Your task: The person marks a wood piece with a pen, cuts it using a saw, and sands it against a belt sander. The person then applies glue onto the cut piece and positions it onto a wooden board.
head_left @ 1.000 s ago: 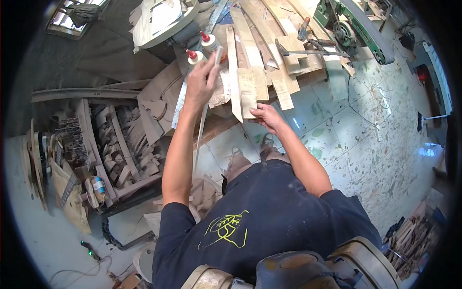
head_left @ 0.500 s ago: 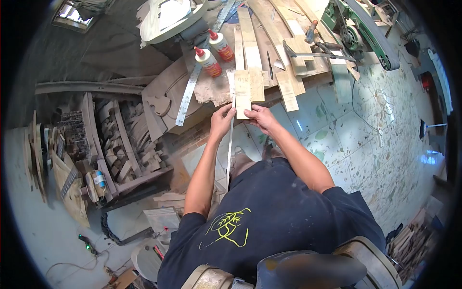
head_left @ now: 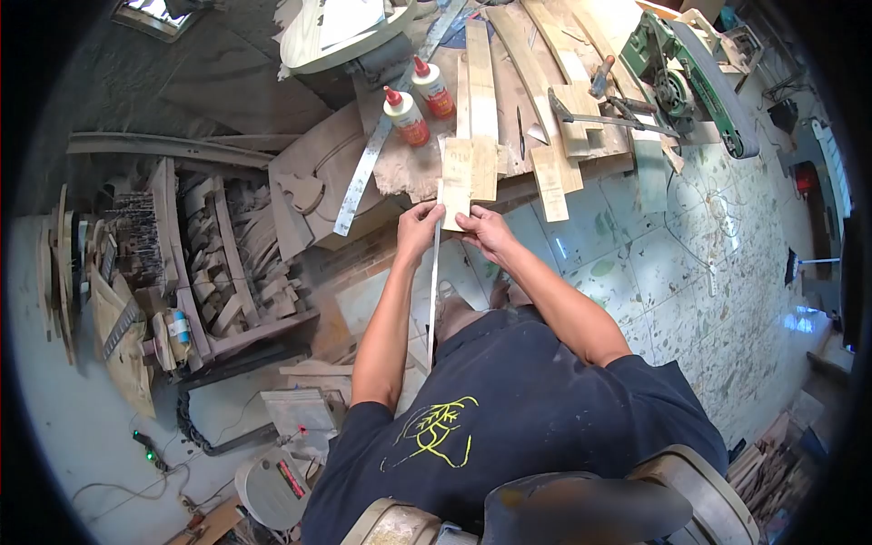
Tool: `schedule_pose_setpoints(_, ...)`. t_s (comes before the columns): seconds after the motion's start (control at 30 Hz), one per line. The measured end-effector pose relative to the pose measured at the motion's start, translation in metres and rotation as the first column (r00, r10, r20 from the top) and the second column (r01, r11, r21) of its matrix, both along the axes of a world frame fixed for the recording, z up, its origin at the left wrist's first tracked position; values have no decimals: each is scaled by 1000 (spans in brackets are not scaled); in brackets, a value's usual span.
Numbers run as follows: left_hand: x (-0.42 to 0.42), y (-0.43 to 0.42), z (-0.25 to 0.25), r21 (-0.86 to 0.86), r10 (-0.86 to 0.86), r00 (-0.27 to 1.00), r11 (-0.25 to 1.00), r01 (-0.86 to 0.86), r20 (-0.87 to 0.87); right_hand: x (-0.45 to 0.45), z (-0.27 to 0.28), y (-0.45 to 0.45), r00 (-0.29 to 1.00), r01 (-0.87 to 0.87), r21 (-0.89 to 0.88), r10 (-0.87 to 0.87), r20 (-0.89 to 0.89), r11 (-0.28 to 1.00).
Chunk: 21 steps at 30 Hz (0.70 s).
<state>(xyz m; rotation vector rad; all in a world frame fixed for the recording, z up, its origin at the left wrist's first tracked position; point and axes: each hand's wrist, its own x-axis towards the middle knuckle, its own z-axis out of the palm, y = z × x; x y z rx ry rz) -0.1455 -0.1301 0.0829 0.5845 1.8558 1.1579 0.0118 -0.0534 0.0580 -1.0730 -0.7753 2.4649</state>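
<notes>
- The narrow pale strip [head_left: 433, 291] is pinched in the left hand [head_left: 418, 229], just beside the short board [head_left: 457, 177], whose near end is gripped by the right hand [head_left: 489, 232].
- Beyond the hands, the desk [head_left: 604, 166] is strewn with long boards [head_left: 525, 68]; two red-capped bottles [head_left: 406, 118] are set ahead and left.
- Far ahead to the right, a green belt machine [head_left: 677, 86] is seen.
- Left of the hands, wood scraps [head_left: 262, 277] are heaped.
- To the right, the tiled floor [head_left: 609, 277] is spotted with debris.
</notes>
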Motion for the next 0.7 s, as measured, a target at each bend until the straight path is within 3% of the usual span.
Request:
schedule_pose_setpoints(0.17,-2,4,-31,38,102,960,993,-116,261,5,7,1,1000,3,53,-2,-19,999)
schedule_pose_setpoints(0.2,1,5,-35,57,116,943,988,-141,312,5,0,3,999,-5,62,2,50,998)
schedule_pose_setpoints(0.33,15,10,-21,-73,134,918,991,-116,373,12,-10,7,998,-8,74,3,69,997)
schedule_pose_setpoints(0.5,30,22,-23,-55,120,888,993,-107,444,29,-21,16,994,56,75,-63,94,996)
schedule_pose_setpoints(0.7,24,38,-14,37,109,872,989,-144,478,29,8,28,998,53,21,-53,-26,998)
